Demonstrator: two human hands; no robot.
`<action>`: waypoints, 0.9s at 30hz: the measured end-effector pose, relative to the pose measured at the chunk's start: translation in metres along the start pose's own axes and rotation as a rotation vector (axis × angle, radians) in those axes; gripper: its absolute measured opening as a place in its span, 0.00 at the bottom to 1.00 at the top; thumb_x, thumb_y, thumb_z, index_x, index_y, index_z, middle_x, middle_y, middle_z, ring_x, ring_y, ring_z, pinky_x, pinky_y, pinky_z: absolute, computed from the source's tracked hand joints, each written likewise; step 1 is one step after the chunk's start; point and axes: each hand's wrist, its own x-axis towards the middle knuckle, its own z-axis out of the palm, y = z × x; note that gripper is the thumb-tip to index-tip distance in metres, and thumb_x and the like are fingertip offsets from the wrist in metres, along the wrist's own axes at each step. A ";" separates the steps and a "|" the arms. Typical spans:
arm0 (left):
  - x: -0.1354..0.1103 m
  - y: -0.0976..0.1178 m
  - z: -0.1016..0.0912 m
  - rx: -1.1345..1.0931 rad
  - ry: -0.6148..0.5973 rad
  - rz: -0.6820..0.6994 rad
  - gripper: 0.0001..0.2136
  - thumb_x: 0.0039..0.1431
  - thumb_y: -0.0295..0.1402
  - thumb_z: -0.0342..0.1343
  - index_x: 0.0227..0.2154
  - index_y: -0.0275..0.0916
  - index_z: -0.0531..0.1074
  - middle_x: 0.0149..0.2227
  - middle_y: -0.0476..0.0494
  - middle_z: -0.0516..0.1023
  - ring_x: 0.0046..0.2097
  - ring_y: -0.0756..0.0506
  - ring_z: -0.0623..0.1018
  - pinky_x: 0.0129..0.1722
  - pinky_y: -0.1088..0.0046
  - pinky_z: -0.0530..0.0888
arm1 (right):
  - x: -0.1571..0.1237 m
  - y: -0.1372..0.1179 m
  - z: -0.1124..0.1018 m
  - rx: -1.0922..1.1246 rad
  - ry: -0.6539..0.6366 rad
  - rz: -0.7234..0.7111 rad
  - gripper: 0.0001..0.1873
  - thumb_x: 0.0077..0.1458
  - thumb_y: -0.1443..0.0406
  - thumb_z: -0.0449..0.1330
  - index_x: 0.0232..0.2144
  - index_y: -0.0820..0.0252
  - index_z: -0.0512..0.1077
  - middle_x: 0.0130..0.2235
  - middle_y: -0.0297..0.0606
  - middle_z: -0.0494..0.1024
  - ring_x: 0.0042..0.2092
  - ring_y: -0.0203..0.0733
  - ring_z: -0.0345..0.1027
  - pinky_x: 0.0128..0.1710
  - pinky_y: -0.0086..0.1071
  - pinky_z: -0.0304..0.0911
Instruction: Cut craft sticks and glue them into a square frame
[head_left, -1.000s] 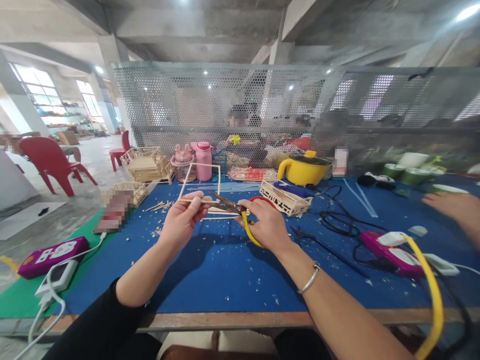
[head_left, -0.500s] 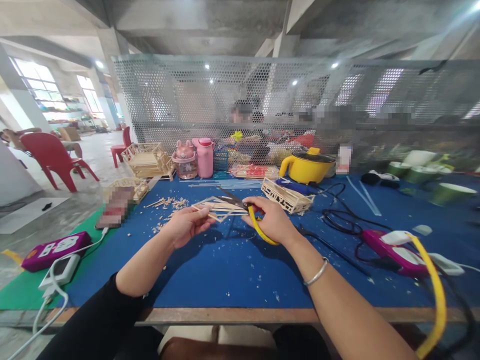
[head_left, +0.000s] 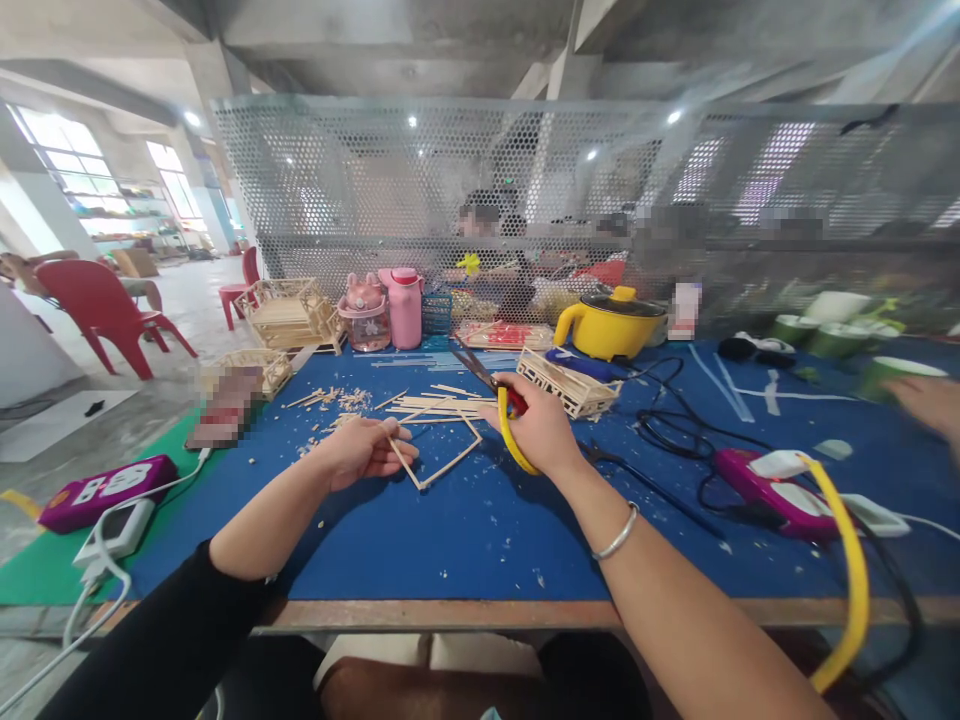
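Observation:
My left hand (head_left: pixel 369 450) pinches one side of a square frame of thin wooden sticks (head_left: pixel 452 462), held tilted just above the blue table mat (head_left: pixel 375 560). In my right hand (head_left: pixel 541 425) is a pair of scissors (head_left: pixel 510 440) with yellow handles and dark blades. Its blades point up and to the left, clear of the frame. Behind the frame lie several loose wooden sticks (head_left: pixel 435 405), with short cut bits (head_left: pixel 341 402) scattered to their left. A small slatted wooden crate (head_left: pixel 571 385) stands just past my right hand.
Pliers with dark handles (head_left: pixel 660 490) and black cables lie right of my right arm, near a purple power strip (head_left: pixel 780 495). A yellow pot (head_left: pixel 611 325) and pink bottles (head_left: pixel 406 308) line the mesh divider. Another person's hand (head_left: pixel 926 400) reaches in at the right edge.
The stick frame has come down and nearer to me, tilting differently. The scissors have moved away from it, their blades now pointing more upward. Another person's hand has appeared at far right.

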 end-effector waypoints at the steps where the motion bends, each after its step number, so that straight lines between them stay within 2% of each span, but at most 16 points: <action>1: -0.001 0.003 -0.002 0.015 -0.035 -0.002 0.10 0.56 0.36 0.53 0.32 0.33 0.72 0.30 0.37 0.80 0.29 0.49 0.79 0.28 0.76 0.74 | 0.002 0.001 -0.002 0.035 0.017 0.003 0.22 0.43 0.59 0.62 0.43 0.62 0.71 0.32 0.38 0.75 0.32 0.39 0.67 0.35 0.32 0.62; 4: -0.003 0.011 -0.007 0.101 -0.143 -0.054 0.11 0.55 0.38 0.54 0.32 0.33 0.73 0.28 0.38 0.80 0.27 0.50 0.78 0.27 0.77 0.73 | 0.012 0.004 -0.009 0.135 0.040 0.001 0.24 0.45 0.58 0.61 0.44 0.62 0.69 0.31 0.36 0.74 0.31 0.39 0.66 0.34 0.32 0.62; 7: 0.006 0.014 -0.005 0.252 -0.220 -0.126 0.14 0.52 0.41 0.56 0.32 0.33 0.73 0.27 0.39 0.79 0.26 0.49 0.77 0.25 0.78 0.71 | 0.022 0.005 -0.016 0.141 -0.013 -0.021 0.24 0.44 0.57 0.62 0.44 0.61 0.69 0.30 0.35 0.73 0.31 0.39 0.66 0.33 0.33 0.63; 9: 0.015 0.012 0.000 0.354 -0.225 -0.122 0.15 0.50 0.42 0.58 0.32 0.33 0.72 0.25 0.41 0.79 0.24 0.50 0.76 0.23 0.79 0.69 | 0.023 0.005 -0.017 0.071 -0.088 -0.038 0.23 0.44 0.57 0.62 0.43 0.61 0.70 0.31 0.36 0.74 0.32 0.39 0.66 0.34 0.34 0.63; 12: 0.026 0.007 0.009 0.426 -0.165 -0.027 0.16 0.47 0.44 0.59 0.30 0.34 0.69 0.22 0.46 0.76 0.23 0.51 0.75 0.22 0.79 0.67 | 0.012 0.009 -0.014 -0.054 -0.216 -0.066 0.20 0.44 0.57 0.63 0.41 0.59 0.71 0.33 0.36 0.75 0.32 0.40 0.67 0.34 0.33 0.62; 15: 0.026 0.002 0.011 0.358 -0.106 0.031 0.17 0.49 0.47 0.57 0.31 0.36 0.67 0.23 0.47 0.75 0.25 0.50 0.76 0.23 0.79 0.67 | -0.006 0.017 -0.008 -0.133 -0.319 -0.080 0.18 0.44 0.57 0.63 0.39 0.57 0.72 0.32 0.36 0.76 0.30 0.38 0.67 0.32 0.31 0.62; 19: 0.016 0.001 0.005 0.201 -0.126 -0.015 0.18 0.45 0.37 0.62 0.38 0.37 0.66 0.29 0.45 0.76 0.29 0.50 0.77 0.26 0.78 0.70 | -0.017 0.022 -0.006 -0.174 -0.398 -0.096 0.19 0.44 0.56 0.63 0.39 0.57 0.72 0.31 0.35 0.75 0.28 0.37 0.66 0.29 0.29 0.61; 22: 0.011 0.002 0.002 0.149 -0.137 0.001 0.18 0.43 0.32 0.63 0.38 0.36 0.67 0.28 0.45 0.76 0.28 0.51 0.77 0.26 0.78 0.70 | -0.015 0.018 -0.009 -0.155 -0.375 -0.086 0.19 0.45 0.54 0.62 0.39 0.57 0.72 0.29 0.34 0.75 0.27 0.36 0.65 0.28 0.28 0.61; 27: 0.008 0.006 0.004 0.057 -0.031 0.147 0.14 0.49 0.29 0.59 0.39 0.36 0.67 0.29 0.46 0.75 0.29 0.51 0.76 0.27 0.78 0.73 | -0.013 0.021 -0.011 -0.104 -0.289 0.026 0.22 0.46 0.52 0.61 0.41 0.59 0.70 0.28 0.34 0.75 0.27 0.36 0.65 0.29 0.29 0.62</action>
